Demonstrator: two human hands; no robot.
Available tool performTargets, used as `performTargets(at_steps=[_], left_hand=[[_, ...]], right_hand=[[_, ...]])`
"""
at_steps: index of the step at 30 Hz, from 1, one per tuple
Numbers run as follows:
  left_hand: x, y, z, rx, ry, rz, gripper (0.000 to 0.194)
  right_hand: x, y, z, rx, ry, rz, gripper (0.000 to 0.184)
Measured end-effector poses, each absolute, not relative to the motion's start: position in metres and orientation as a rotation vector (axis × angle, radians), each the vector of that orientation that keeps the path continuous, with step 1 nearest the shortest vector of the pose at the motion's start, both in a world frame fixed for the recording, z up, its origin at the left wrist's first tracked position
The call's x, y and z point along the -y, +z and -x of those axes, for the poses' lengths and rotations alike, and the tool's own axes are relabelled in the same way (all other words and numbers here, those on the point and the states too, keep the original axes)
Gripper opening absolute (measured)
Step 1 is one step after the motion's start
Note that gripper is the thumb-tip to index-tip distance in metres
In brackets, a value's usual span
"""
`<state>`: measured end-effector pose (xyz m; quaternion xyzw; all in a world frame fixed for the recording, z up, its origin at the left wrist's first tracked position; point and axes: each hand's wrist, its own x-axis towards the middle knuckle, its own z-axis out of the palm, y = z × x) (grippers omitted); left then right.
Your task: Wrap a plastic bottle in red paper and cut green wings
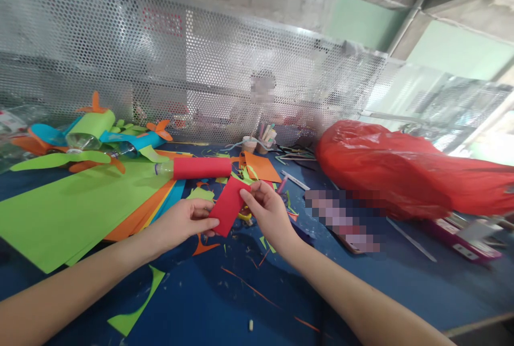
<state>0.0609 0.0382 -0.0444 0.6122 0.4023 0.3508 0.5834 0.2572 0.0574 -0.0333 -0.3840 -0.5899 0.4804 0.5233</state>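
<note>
Between my two hands is a small red paper rectangle (229,208), tilted above the blue table. My left hand (196,218) pinches its lower left corner, thumb on top. At the upper right corner, my right hand (268,209) grips the paper between thumb and fingers. Just behind lies a clear plastic bottle (164,170) wrapped in a red paper sleeve (202,168). A yellow-handled tool, perhaps scissors (244,216), is partly hidden behind the red paper and my right hand.
Green paper sheets (48,217) lie at left, with paper-covered bottle planes (90,129) behind them. Scraps (138,306) litter the blue table (193,303). Cups of markers (265,140) stand at the back by a perforated metal screen (225,62). A red plastic bag (385,169) bulges at right.
</note>
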Motion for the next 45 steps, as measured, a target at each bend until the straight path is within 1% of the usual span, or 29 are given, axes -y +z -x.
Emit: performTargets(at_steps=[4,10,16,20,23,25,34,45], left_hand=[[-0.037,-0.043,-0.062,-0.947,0.844,-1.432,0.025],[-0.031,-0.036,-0.064,-0.960,0.890,-1.277,0.027],[-0.031,-0.035,-0.064,-1.008,0.853,-1.209,0.021],[-0.028,-0.034,-0.067,-1.038,0.964,-1.218,0.018],[-0.025,-0.031,-0.069,-1.053,1.049,-1.205,0.017],[-0.023,-0.030,-0.070,-1.040,1.087,-1.221,0.017],[-0.021,-0.039,-0.074,-0.938,1.152,-1.115,0.013],[-0.027,-0.052,-0.075,-0.731,1.072,-0.894,0.030]], right_hand=[[-0.057,-0.032,-0.257,1.440,1.109,0.915,0.039],[-0.056,-0.031,-0.256,1.363,1.177,0.867,0.040],[-0.056,-0.030,-0.255,1.315,1.174,0.857,0.040],[-0.052,-0.027,-0.252,1.321,1.297,0.902,0.041],[-0.045,-0.028,-0.248,1.507,1.448,0.929,0.046],[-0.041,-0.031,-0.246,1.606,1.449,0.915,0.048],[-0.036,-0.040,-0.242,1.650,1.301,0.886,0.028],[-0.043,-0.048,-0.247,1.745,1.143,0.940,0.021]])
